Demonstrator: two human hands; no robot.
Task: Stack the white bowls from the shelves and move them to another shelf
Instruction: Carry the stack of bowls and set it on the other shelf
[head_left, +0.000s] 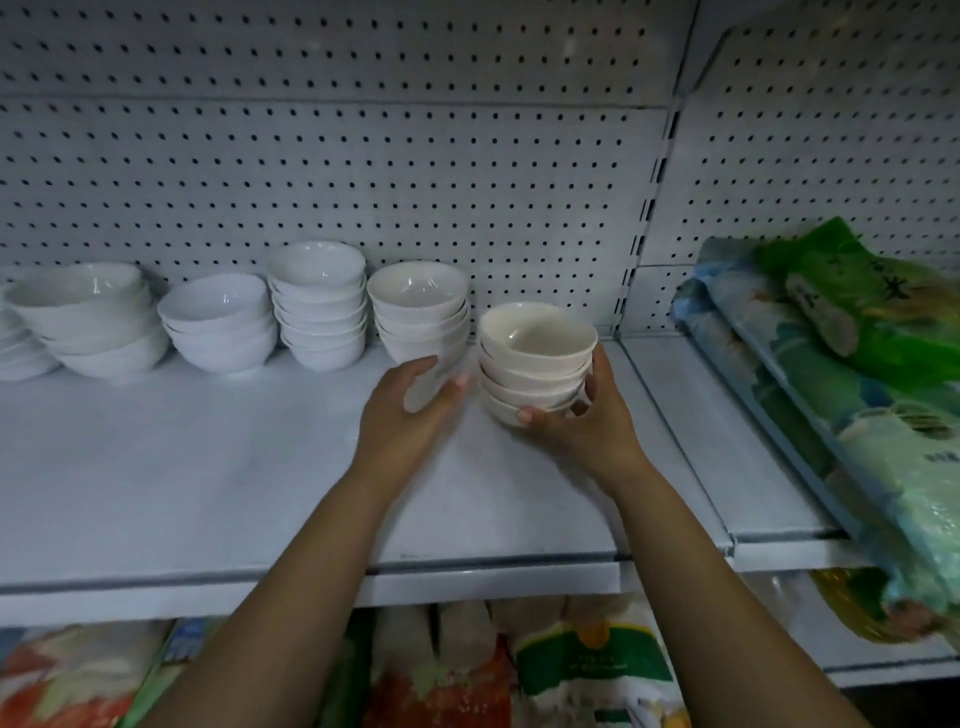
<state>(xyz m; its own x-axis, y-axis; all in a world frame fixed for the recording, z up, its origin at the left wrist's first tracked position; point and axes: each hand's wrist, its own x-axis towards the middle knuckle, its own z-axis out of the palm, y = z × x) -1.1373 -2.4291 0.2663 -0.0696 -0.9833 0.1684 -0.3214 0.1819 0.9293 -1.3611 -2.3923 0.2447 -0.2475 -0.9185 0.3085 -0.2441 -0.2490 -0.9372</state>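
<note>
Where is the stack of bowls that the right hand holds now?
In the head view the held stack is right of centre on the white shelf, gripped by the right hand, just right of the next stack.

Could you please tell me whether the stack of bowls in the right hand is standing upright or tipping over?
Upright. The stack of bowls has its open mouth facing up, steadied by the right hand.

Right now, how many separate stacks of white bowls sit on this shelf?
6, possibly more past the left edge: a cut-off stack far left, then stacks at, and the rightmost stack gripped by the right hand.
</note>
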